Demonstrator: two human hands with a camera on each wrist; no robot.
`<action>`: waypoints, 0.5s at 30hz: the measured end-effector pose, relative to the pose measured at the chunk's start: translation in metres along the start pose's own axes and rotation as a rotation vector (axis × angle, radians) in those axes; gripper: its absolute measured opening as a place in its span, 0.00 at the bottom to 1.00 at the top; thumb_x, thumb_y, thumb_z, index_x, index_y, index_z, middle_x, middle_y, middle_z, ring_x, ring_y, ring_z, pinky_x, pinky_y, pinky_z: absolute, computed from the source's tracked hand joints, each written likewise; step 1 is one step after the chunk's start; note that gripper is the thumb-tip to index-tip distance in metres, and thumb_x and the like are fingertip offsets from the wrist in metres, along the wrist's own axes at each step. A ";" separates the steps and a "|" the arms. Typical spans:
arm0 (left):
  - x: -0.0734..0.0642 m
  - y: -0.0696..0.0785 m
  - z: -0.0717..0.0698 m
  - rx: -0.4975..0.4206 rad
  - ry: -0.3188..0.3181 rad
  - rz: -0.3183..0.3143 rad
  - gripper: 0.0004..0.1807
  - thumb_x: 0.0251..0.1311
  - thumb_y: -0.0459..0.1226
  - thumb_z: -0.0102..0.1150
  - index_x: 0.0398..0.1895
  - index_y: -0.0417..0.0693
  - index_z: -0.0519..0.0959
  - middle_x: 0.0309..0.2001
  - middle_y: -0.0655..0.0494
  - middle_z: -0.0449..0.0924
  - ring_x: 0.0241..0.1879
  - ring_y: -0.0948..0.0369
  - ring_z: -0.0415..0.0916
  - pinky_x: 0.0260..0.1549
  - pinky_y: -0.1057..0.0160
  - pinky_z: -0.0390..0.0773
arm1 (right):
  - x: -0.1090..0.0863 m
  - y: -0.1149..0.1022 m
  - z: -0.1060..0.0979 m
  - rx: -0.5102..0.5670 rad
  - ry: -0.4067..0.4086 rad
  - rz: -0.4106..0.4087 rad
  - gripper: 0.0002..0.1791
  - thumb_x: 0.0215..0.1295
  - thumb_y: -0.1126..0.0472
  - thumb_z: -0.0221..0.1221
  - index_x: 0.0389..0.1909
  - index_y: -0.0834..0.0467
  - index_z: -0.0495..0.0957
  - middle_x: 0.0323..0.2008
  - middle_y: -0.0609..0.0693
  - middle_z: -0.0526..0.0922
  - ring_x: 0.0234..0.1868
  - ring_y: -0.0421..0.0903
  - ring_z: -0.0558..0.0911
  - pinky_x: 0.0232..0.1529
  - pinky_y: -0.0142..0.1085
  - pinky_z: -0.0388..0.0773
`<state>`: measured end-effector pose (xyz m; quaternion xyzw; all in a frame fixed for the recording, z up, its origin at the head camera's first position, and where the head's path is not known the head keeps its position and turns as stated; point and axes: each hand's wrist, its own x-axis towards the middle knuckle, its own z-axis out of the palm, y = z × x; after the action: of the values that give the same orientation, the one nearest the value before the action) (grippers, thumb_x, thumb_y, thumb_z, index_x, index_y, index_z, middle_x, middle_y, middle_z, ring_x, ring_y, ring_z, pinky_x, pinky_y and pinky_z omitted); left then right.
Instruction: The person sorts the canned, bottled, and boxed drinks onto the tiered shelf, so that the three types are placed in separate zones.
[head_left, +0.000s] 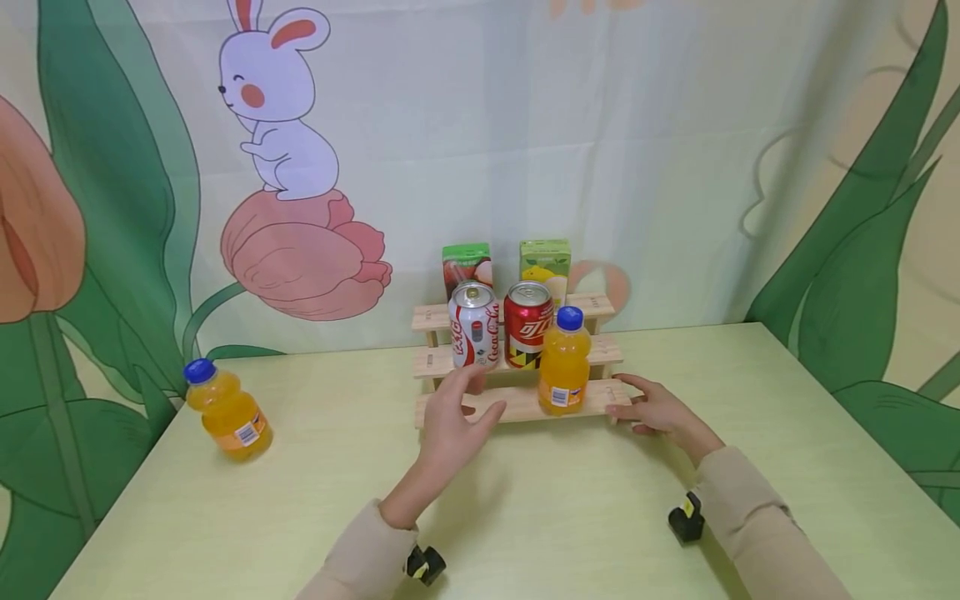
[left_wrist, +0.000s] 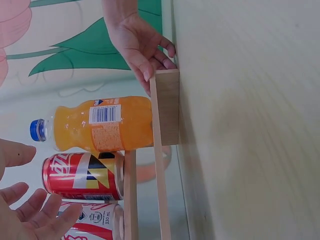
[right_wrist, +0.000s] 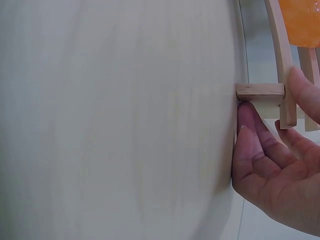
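Note:
A three-tier wooden step shelf [head_left: 517, 406] stands at the back of the table. My right hand [head_left: 658, 410] grips the right end of its lowest step; in the right wrist view the thumb [right_wrist: 304, 95] lies over the board and other fingers are beneath it. In front of the shelf's left half, my left hand [head_left: 453, 423] hovers with relaxed, spread fingers, holding nothing. An orange drink bottle [head_left: 564, 371] with a blue cap stands upright on the lowest step's right side. Behind it, a white Coca-Cola can [head_left: 474, 329] and a red cola can [head_left: 523, 321] occupy the middle step.
On the top step are two juice cartons, one with a green top [head_left: 467, 254] and one light green [head_left: 545, 258]. Another orange drink bottle [head_left: 232, 417] stands at the table's left side. A printed curtain [head_left: 675, 167] hangs behind the table [head_left: 322, 467].

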<state>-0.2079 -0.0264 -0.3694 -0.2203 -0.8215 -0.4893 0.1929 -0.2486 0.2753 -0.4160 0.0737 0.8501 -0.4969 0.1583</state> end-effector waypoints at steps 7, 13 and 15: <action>-0.006 -0.006 -0.010 0.008 0.006 -0.016 0.24 0.48 0.33 0.67 0.51 0.41 0.72 0.41 0.49 0.75 0.40 0.54 0.73 0.30 0.56 0.80 | 0.000 0.001 0.000 -0.005 -0.001 0.001 0.45 0.56 0.51 0.62 0.69 0.58 0.49 0.45 0.60 0.72 0.32 0.46 0.73 0.30 0.32 0.74; -0.009 -0.010 -0.019 0.024 0.032 0.002 0.24 0.47 0.31 0.67 0.50 0.43 0.73 0.39 0.50 0.75 0.39 0.52 0.74 0.28 0.58 0.80 | 0.001 0.001 0.000 -0.005 0.000 0.004 0.45 0.56 0.50 0.62 0.69 0.58 0.49 0.45 0.60 0.72 0.32 0.46 0.73 0.31 0.32 0.74; -0.010 -0.011 -0.022 0.026 0.042 0.009 0.23 0.46 0.31 0.67 0.49 0.42 0.73 0.38 0.50 0.75 0.38 0.52 0.75 0.28 0.58 0.80 | 0.001 0.001 0.000 -0.003 0.001 0.002 0.44 0.56 0.51 0.62 0.69 0.58 0.49 0.45 0.60 0.72 0.32 0.46 0.73 0.31 0.32 0.74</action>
<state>-0.2036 -0.0524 -0.3733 -0.2111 -0.8227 -0.4822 0.2148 -0.2489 0.2760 -0.4171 0.0746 0.8507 -0.4955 0.1588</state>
